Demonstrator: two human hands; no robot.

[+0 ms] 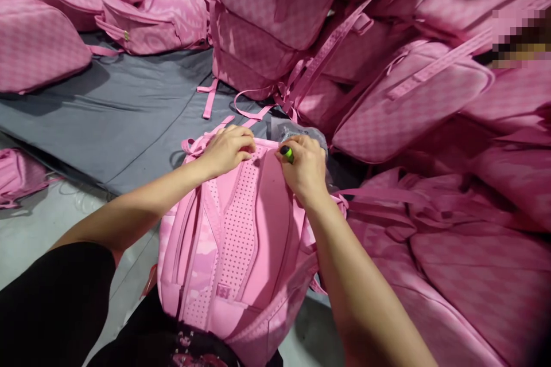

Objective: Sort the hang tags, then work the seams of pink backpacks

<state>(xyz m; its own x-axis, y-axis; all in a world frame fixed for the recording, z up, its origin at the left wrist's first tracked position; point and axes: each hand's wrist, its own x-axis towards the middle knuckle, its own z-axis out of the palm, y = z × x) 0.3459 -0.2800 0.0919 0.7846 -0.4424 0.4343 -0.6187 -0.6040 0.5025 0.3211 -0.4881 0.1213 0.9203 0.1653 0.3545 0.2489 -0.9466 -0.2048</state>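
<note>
A pink backpack (241, 229) rests on my lap with its padded back panel facing up and its top pointing away from me. My left hand (226, 149) is closed, gripping the top edge of the backpack near the handle. My right hand (303, 169) is closed around a small tool with a green and black tip (286, 153), held against the same top edge. Some crumpled clear plastic (297, 132) lies just beyond my right hand.
Piles of pink backpacks (408, 97) fill the right side and the back, with more at the upper left (38, 40). A grey mat (129, 109) covers the floor ahead left. Pale floor (34, 223) shows at the lower left.
</note>
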